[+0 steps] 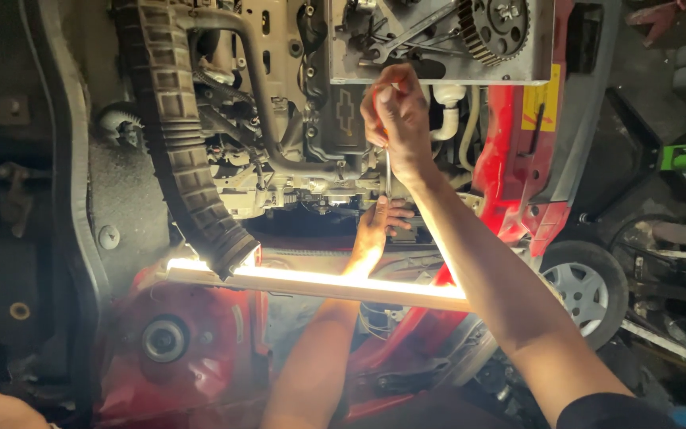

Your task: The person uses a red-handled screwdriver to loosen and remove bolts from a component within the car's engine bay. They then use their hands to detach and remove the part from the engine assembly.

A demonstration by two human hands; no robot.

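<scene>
My right hand (396, 117) is closed around the handle of a screwdriver (387, 171), whose thin metal shaft points down into the engine bay. My left hand (380, 224) reaches deeper in and pinches the lower end of the shaft near the engine block (311, 179). Whatever the tip touches is hidden behind my left fingers. Both forearms cross a glowing light bar (295, 280) that lies across the red car body (510, 175).
A thick ribbed black air hose (176, 135) runs down the left of the engine. A grey tray (438, 40) with wrenches and a toothed gear sits above my right hand. A red strut tower (164, 338) is at lower left, a wheel (585, 286) at right.
</scene>
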